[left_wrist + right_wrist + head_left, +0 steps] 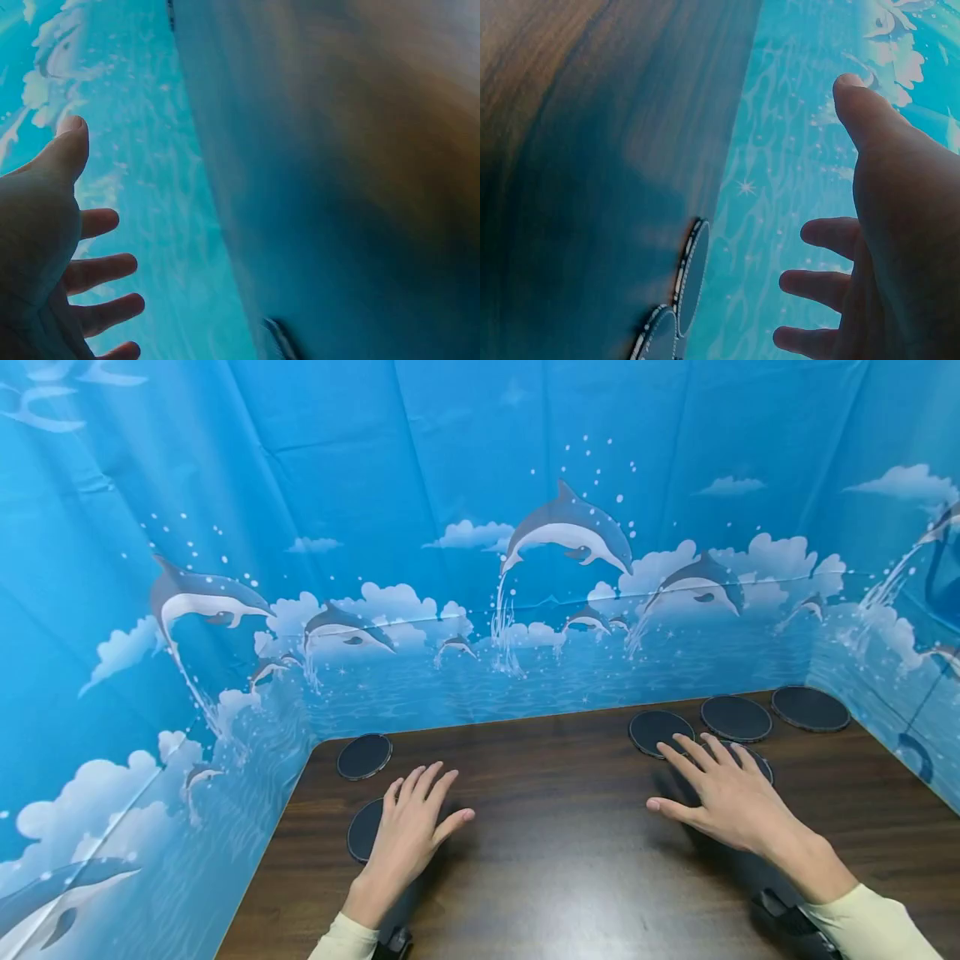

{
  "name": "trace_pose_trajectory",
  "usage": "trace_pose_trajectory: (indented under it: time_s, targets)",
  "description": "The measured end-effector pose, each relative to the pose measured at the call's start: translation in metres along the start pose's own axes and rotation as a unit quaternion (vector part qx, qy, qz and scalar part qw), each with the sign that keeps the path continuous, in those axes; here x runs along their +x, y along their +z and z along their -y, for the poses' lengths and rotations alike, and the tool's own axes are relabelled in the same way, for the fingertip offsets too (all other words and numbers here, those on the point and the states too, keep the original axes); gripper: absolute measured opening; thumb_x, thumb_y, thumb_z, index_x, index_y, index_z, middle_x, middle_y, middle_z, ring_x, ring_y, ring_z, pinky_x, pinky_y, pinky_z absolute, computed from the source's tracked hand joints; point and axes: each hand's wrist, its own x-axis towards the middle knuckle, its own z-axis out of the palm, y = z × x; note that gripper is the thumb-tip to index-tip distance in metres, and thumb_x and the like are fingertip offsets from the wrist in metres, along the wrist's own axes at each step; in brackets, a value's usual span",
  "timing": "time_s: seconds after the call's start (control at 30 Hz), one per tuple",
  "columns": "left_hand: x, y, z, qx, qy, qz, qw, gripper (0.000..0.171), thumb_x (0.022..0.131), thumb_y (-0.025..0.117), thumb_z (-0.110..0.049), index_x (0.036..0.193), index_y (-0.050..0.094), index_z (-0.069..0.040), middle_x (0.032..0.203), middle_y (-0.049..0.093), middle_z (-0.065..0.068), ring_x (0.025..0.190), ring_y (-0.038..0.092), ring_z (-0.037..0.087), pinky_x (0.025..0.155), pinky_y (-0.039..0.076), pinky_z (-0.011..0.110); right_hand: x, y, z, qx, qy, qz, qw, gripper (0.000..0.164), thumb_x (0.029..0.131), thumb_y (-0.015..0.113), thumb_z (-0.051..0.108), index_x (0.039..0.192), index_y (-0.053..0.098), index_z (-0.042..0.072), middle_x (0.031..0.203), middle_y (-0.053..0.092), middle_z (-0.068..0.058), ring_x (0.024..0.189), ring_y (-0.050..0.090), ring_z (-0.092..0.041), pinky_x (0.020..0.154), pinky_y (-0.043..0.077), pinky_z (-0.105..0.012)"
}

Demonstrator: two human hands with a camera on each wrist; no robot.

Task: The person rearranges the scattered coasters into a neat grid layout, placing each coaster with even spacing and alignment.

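Observation:
My left hand (411, 827) is held over the left part of the dark wooden table (540, 827), fingers spread and nothing in it. It partly covers a round black disc (364, 832); another black disc (364, 756) lies just beyond its fingertips. On the other side my right hand (731, 797), also empty with thumb held out, hovers over the table and overlaps a black disc (763, 767). Beyond its fingers lie more black discs, one at the left (660, 732), one in the middle (737, 718) and one at the far right corner (810, 708).
A blue cloth (465, 460) printed with dolphins, clouds and water hangs behind the table and along both sides. In the right wrist view, two disc rims (694, 277) show near the table's edge. Dark wrist straps (783, 910) sit by the pale sleeves (873, 927).

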Motion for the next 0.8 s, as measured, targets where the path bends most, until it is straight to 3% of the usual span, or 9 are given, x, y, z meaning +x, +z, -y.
trace_pose_trajectory:
  time_s: [0.13, 0.33, 0.53, 0.8]
  targets:
    - [-0.011, 0.002, 0.009, 0.002, -0.005, -0.006, 1.0000, 0.067, 0.095, 0.064, -0.058, 0.146, 0.056, -0.015, 0.150, 0.048, 0.014, 0.136, 0.043, 0.038, 0.106, 0.031, 0.065, 0.002, 0.004, 0.002, -0.013, -0.016, -0.009, 1.000, 0.099, 0.088, 0.046, 0.083, 0.156, 0.043, 0.013, 0.155, 0.040, -0.020, 0.139, 0.033, -0.051, 0.106, 0.020, -0.072]
    - [-0.023, 0.002, 0.028, -0.025, -0.016, 0.019, 0.9994, 0.064, 0.090, 0.077, -0.045, 0.144, 0.058, -0.016, 0.149, 0.048, 0.015, 0.134, 0.045, 0.042, 0.102, 0.033, 0.068, 0.002, 0.011, 0.010, -0.002, -0.028, -0.015, 0.999, 0.098, 0.086, 0.052, 0.082, 0.154, 0.046, 0.011, 0.153, 0.044, -0.019, 0.136, 0.038, -0.052, 0.105, 0.024, -0.071]
    - [-0.032, -0.005, 0.052, -0.054, -0.045, 0.050, 0.9963, 0.077, 0.079, 0.086, -0.049, 0.144, 0.059, -0.016, 0.152, 0.045, 0.015, 0.136, 0.041, 0.044, 0.103, 0.029, 0.070, 0.007, 0.017, 0.022, 0.019, -0.038, -0.027, 0.999, 0.093, 0.086, 0.063, 0.074, 0.153, 0.048, 0.011, 0.151, 0.046, -0.018, 0.134, 0.043, -0.048, 0.103, 0.029, -0.071]
    - [-0.039, -0.007, 0.075, -0.062, -0.055, 0.053, 0.9952, 0.084, 0.074, 0.087, -0.055, 0.143, 0.060, -0.016, 0.152, 0.046, 0.015, 0.135, 0.043, 0.041, 0.098, 0.031, 0.072, 0.014, 0.025, 0.040, 0.027, -0.067, -0.041, 0.997, 0.092, 0.084, 0.069, 0.071, 0.152, 0.049, 0.014, 0.154, 0.044, -0.015, 0.133, 0.046, -0.044, 0.101, 0.034, -0.069]
